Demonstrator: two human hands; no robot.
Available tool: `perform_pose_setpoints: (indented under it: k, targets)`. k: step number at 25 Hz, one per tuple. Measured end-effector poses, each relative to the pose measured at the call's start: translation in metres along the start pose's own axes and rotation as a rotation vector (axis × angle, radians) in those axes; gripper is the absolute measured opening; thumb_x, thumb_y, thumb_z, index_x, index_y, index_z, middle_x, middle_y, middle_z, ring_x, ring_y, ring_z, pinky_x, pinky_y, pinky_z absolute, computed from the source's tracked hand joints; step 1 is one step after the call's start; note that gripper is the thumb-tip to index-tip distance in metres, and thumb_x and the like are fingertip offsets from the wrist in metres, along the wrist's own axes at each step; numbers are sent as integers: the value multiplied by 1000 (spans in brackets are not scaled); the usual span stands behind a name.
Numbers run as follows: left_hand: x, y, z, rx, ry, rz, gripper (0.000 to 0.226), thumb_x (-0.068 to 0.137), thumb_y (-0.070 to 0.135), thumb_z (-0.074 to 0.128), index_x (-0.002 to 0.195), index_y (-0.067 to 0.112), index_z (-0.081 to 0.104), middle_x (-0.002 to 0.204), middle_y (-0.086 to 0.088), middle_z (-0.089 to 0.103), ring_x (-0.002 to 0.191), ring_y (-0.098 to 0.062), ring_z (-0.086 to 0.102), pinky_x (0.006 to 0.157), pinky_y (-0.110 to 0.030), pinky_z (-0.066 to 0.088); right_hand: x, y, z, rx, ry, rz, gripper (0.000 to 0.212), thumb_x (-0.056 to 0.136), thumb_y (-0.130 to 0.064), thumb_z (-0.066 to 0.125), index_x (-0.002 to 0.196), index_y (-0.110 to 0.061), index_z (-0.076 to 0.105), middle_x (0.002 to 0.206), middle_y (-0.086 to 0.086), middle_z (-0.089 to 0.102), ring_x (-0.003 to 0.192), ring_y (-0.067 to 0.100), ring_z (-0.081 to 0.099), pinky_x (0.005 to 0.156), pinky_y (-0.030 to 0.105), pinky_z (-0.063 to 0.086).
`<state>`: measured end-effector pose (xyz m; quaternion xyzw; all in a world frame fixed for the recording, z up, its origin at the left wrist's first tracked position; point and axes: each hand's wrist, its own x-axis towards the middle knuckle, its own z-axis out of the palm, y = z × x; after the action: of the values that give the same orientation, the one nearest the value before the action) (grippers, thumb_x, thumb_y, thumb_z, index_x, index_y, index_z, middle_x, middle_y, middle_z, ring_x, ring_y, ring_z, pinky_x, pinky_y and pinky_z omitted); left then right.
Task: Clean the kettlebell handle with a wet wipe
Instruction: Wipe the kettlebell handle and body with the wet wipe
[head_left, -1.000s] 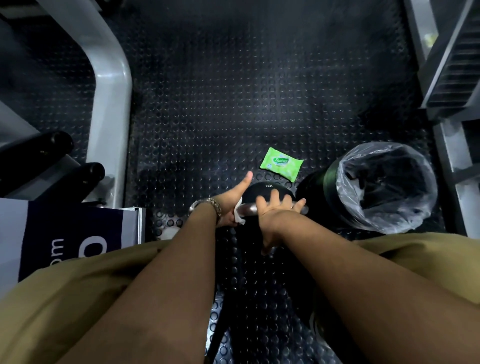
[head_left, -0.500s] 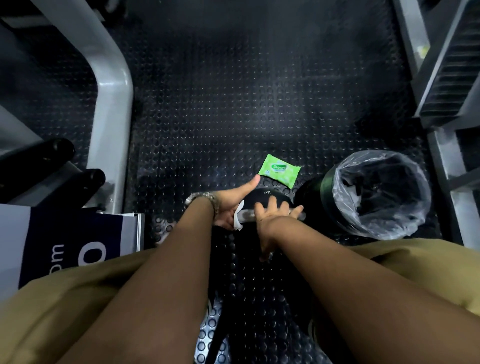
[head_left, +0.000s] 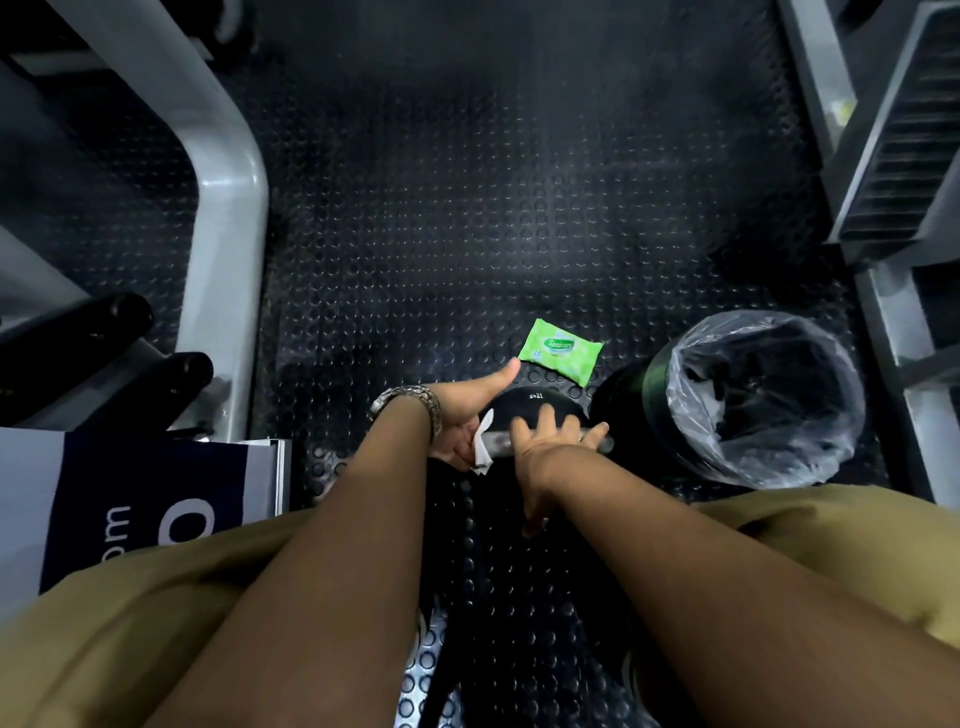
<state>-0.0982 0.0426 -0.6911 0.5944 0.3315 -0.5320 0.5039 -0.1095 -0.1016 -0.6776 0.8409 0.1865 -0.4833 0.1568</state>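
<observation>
A black kettlebell (head_left: 535, 402) stands on the studded rubber floor between my hands, its grey handle (head_left: 498, 441) running left to right. My left hand (head_left: 467, 415), with a metal watch on the wrist, presses a white wet wipe (head_left: 482, 447) around the handle's left end, thumb stretched out. My right hand (head_left: 548, 447) lies over the handle's right part with fingers spread, steadying it. Most of the handle is hidden under both hands. A green wet wipe pack (head_left: 560, 352) lies just beyond the kettlebell.
A black bin lined with a clear plastic bag (head_left: 763, 400) stands right of the kettlebell. A grey machine frame (head_left: 228, 218) and black padded rollers (head_left: 130, 364) are at left, a printed board (head_left: 130, 499) below them. Metal steps (head_left: 893, 156) rise at right.
The hands stay on the handle; the left hand with the wipe has shifted slightly along it. The view has tilted a little, so everything sits lower in the frame.
</observation>
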Motion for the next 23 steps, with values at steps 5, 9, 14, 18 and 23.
perform_pose_setpoints:
  k: [5, 9, 14, 18, 23]
  targets:
    - [75, -48, 15, -186, 222, 28, 124, 36, 111, 50, 121, 24, 72, 118, -3, 75, 109, -30, 72, 102, -49, 54, 4, -1, 2, 14, 5, -2, 129, 55, -42, 98, 151, -30, 13, 160, 11, 5, 144, 43, 17, 112, 79, 10]
    - [44, -40, 17, -244, 79, 36, 107, 53, 103, 57, 114, 17, 77, 111, -9, 76, 101, -30, 70, 104, -44, 49, 4, 0, 4, 15, 5, 5, 132, 55, -39, 99, 153, -31, 11, 163, 12, 1, 145, 43, 17, 113, 78, 9]
    - [-11, -7, -10, -77, -117, 65, 104, 70, 101, 39, 109, 9, 68, 100, -8, 77, 91, -23, 71, 105, -42, 47, 3, -2, 3, -5, 8, 13, 136, 56, -43, 98, 155, -31, 6, 165, 13, -3, 147, 44, 15, 113, 78, 9]
    - [29, -22, 13, -156, 30, 96, 107, 52, 106, 51, 129, 33, 67, 134, -1, 70, 122, -20, 65, 110, -54, 41, 4, -3, 3, -22, 1, 25, 139, 56, -47, 98, 156, -31, 3, 165, 14, -4, 147, 45, 15, 112, 78, 10]
    - [28, -33, 12, -224, 16, 47, 118, 52, 106, 50, 129, 18, 67, 123, -5, 73, 109, -24, 71, 108, -47, 45, 4, -2, 4, 2, 18, 23, 133, 56, -43, 98, 154, -30, 9, 163, 12, 1, 145, 44, 17, 113, 78, 10]
